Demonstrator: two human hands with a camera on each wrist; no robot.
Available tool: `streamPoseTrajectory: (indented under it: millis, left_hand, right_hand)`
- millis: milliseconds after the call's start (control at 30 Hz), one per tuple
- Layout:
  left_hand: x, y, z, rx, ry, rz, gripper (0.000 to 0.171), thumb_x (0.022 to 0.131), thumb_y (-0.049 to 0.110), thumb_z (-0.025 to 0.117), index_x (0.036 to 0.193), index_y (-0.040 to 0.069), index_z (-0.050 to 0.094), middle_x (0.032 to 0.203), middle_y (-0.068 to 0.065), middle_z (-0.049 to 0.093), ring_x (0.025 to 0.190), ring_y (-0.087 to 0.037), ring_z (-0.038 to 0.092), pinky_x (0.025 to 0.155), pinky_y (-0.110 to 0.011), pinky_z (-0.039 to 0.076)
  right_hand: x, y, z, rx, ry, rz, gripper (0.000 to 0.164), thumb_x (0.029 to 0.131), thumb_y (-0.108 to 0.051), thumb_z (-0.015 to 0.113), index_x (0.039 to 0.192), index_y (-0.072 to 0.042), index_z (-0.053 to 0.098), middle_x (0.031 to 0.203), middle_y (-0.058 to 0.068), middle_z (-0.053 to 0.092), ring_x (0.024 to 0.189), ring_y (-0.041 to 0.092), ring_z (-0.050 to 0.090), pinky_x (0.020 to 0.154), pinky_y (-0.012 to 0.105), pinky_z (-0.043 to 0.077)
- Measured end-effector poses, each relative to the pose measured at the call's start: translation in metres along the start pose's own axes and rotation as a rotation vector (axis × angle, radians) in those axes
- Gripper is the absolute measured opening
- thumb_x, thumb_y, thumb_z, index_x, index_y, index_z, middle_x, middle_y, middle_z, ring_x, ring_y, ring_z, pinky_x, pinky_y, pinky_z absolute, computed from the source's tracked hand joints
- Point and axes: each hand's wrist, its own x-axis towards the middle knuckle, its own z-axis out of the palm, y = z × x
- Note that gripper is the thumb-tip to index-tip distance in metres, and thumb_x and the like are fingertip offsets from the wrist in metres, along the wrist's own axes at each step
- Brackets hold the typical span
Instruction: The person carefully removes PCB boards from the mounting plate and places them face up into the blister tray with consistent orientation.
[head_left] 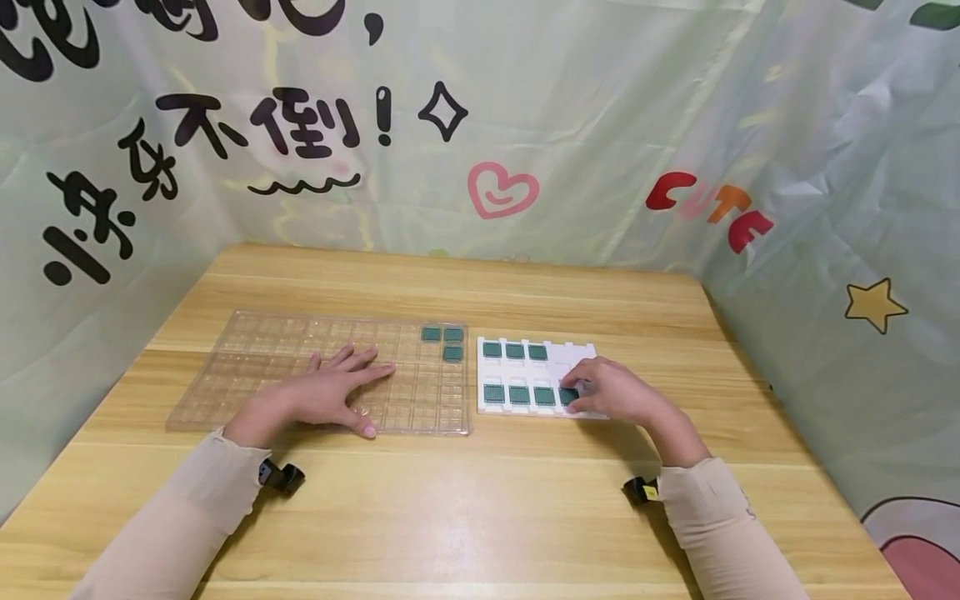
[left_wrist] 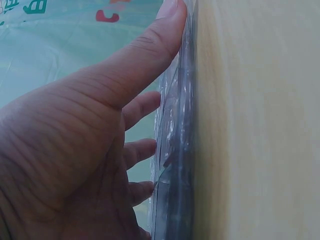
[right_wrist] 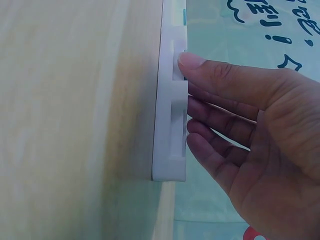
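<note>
My left hand rests with its fingers spread on a clear plastic tray divided into many small pockets. Three green square chips sit in that tray's far right corner. To its right lies a white tray with two rows of green chips. Over the right end of its near row, my right hand pinches a green chip between thumb and fingers, partly hiding it. In the right wrist view the thumb reaches into a notch in the white tray's edge.
Both trays lie side by side on a wooden table. Behind and beside it hangs a pale green printed curtain. Each wrist carries a small black camera.
</note>
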Motion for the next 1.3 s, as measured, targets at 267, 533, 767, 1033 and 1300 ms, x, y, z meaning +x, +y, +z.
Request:
streamPoseTrajectory:
  millis: [267, 533, 767, 1033, 1300]
  left_hand:
    - [0.0, 0.0, 0.0, 0.0, 0.001, 0.003, 0.106, 0.07, 0.072, 0.071, 0.156, 0.026, 0.029, 0.163, -0.014, 0.009, 0.145, -0.046, -0.002, 0.102, -0.076, -0.004]
    - [0.0, 0.0, 0.001, -0.01, -0.002, 0.001, 0.106, 0.07, 0.071, 0.072, 0.156, 0.026, 0.029, 0.163, -0.014, 0.008, 0.145, -0.046, -0.003, 0.102, -0.076, -0.004]
    - [0.001, -0.001, 0.001, -0.013, -0.007, -0.004, 0.106, 0.07, 0.072, 0.071, 0.156, 0.027, 0.028, 0.163, -0.013, 0.007, 0.145, -0.045, -0.005, 0.102, -0.076, -0.005]
    - [0.001, -0.002, 0.002, -0.013, -0.005, -0.002, 0.106, 0.07, 0.072, 0.071, 0.156, 0.027, 0.028, 0.163, -0.013, 0.007, 0.146, -0.045, -0.005, 0.102, -0.076, -0.005]
    - [0.001, -0.002, 0.0, -0.009, -0.009, -0.001, 0.107, 0.07, 0.073, 0.07, 0.156, 0.027, 0.028, 0.163, -0.012, 0.007, 0.146, -0.045, -0.004, 0.102, -0.075, -0.007]
  right_hand:
    - [0.0, 0.0, 0.001, -0.019, 0.005, -0.004, 0.029, 0.081, -0.024, 0.081, 0.106, -0.011, 0.073, 0.105, -0.002, 0.067, 0.102, 0.023, 0.058, 0.091, 0.046, 0.045]
    - [-0.001, -0.002, 0.001, -0.038, 0.014, -0.004, 0.03, 0.081, -0.024, 0.081, 0.106, -0.01, 0.072, 0.105, 0.0, 0.066, 0.101, 0.023, 0.058, 0.092, 0.046, 0.045]
    - [-0.001, -0.003, 0.0, -0.039, 0.015, -0.008, 0.03, 0.082, -0.022, 0.08, 0.107, -0.008, 0.071, 0.106, 0.002, 0.067, 0.1, 0.022, 0.058, 0.091, 0.045, 0.046]
    - [0.0, -0.007, -0.004, 0.031, -0.005, 0.0, 0.029, 0.085, -0.015, 0.077, 0.111, -0.007, 0.069, 0.106, 0.001, 0.067, 0.098, 0.021, 0.062, 0.088, 0.044, 0.049]
    - [0.006, -0.015, -0.005, 0.082, -0.001, -0.026, 0.032, 0.087, -0.017, 0.076, 0.116, -0.008, 0.068, 0.11, 0.002, 0.067, 0.1, 0.019, 0.063, 0.089, 0.044, 0.05]
